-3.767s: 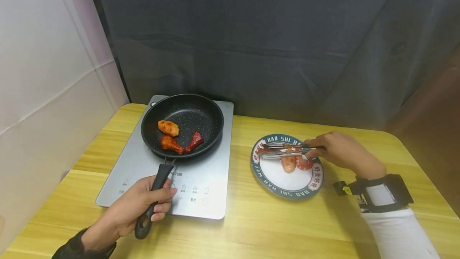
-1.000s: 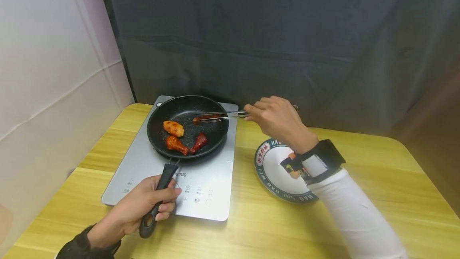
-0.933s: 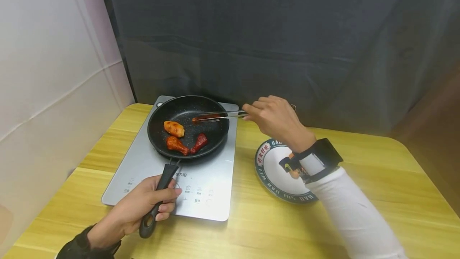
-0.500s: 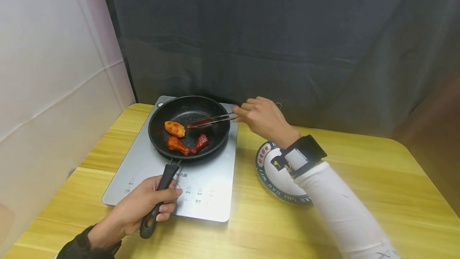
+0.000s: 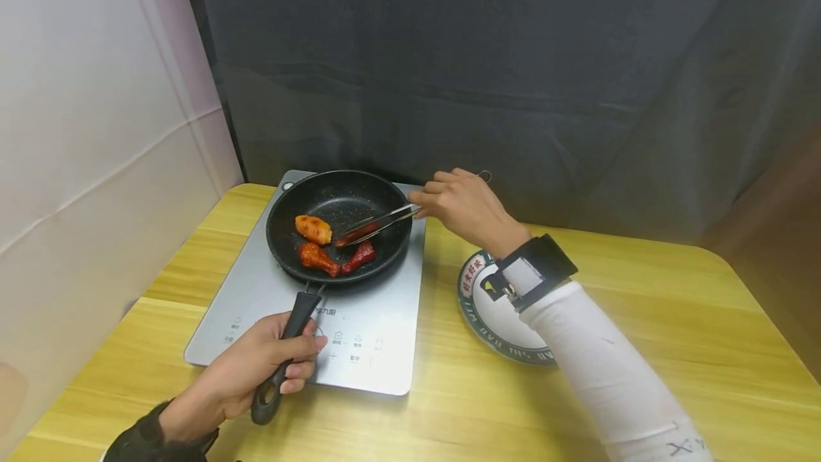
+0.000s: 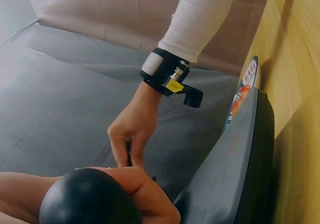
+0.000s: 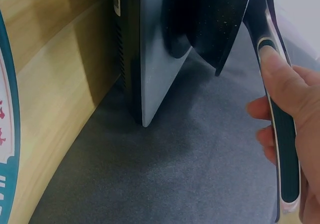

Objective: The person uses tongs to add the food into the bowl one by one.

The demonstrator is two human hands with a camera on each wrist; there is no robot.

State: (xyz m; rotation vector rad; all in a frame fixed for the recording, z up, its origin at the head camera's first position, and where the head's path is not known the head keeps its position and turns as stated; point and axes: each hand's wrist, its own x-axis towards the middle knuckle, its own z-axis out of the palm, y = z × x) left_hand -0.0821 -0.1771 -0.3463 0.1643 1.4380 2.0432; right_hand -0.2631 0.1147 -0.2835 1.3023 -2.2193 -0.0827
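My left hand (image 5: pixel 272 351) grips the black handle of the frying pan (image 5: pixel 343 191), which stands on a silver induction cooker (image 5: pixel 385 319). My right hand (image 5: pixel 463 207) holds metal tongs (image 5: pixel 400 213), thumb along one arm in the right wrist view. Between the tong tips, low inside the pan, is a long reddish-brown piece of food (image 5: pixel 359 234). Around it in the pan are an orange chicken wing piece (image 5: pixel 313 229), a chicken drumstick (image 5: pixel 318 259) and a dark red, drumstick-like piece (image 5: pixel 359 257). The tong tips overlap the dark red piece in the head view.
A white plate with a green patterned rim (image 5: pixel 477 319) sits right of the cooker, partly under my right forearm. Orange-red food (image 6: pixel 241 97) shows on it in the left wrist view. A dark curtain (image 5: pixel 513 91) hangs behind the wooden table (image 5: pixel 442 405).
My right hand has carried the reddish-brown piece in the tongs from the plate into the pan, then shifted left and nearer. The left hand keeps its grip on the handle.
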